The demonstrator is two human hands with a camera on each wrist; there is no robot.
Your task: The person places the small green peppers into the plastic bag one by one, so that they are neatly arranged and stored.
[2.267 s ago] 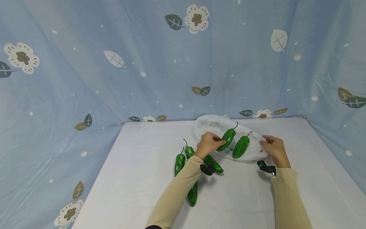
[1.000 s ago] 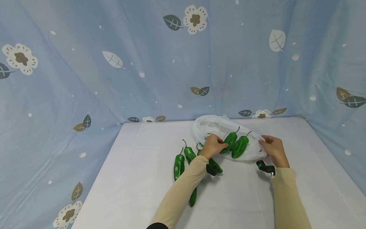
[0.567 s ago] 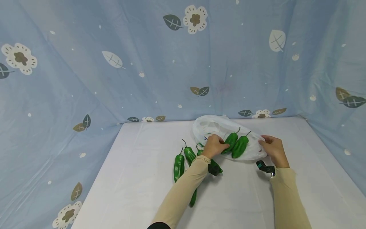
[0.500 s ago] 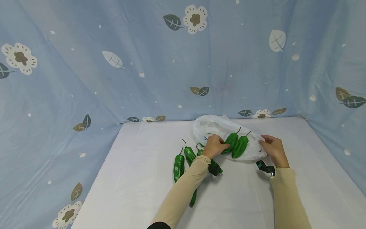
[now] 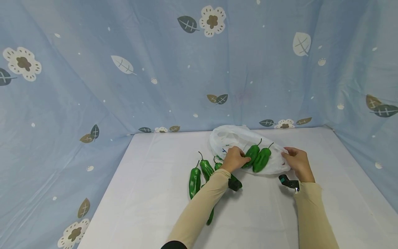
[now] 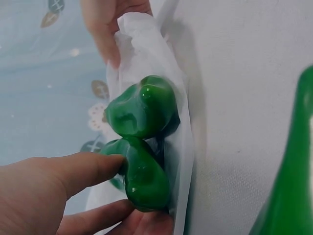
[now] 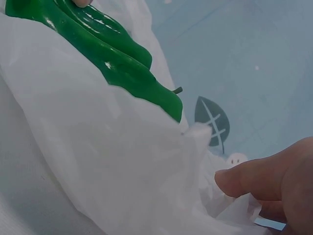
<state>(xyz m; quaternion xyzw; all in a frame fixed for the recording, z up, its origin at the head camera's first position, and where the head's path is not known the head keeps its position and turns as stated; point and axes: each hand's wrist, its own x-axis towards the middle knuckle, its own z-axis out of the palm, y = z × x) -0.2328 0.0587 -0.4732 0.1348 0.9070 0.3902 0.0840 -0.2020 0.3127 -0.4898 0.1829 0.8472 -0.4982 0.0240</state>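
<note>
Green pepper (image 5: 252,154) has joined its mate (image 5: 262,160) in the bag (image 5: 240,137). My left hand (image 5: 234,159) pinches it — right hand (image 5: 299,164) grips bag.

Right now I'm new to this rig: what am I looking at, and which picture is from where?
No robot here: a person works bare-handed. The wide picture is shot from the head, looking forward and down; the two close-ups, from the left and right wrists. The left hand holds a green pepper at a white plastic bag. A second pepper lies beside it, against the bag. The right hand pinches the bag's edge. More green peppers lie on the white table, some partly hidden by the left sleeve.
</note>
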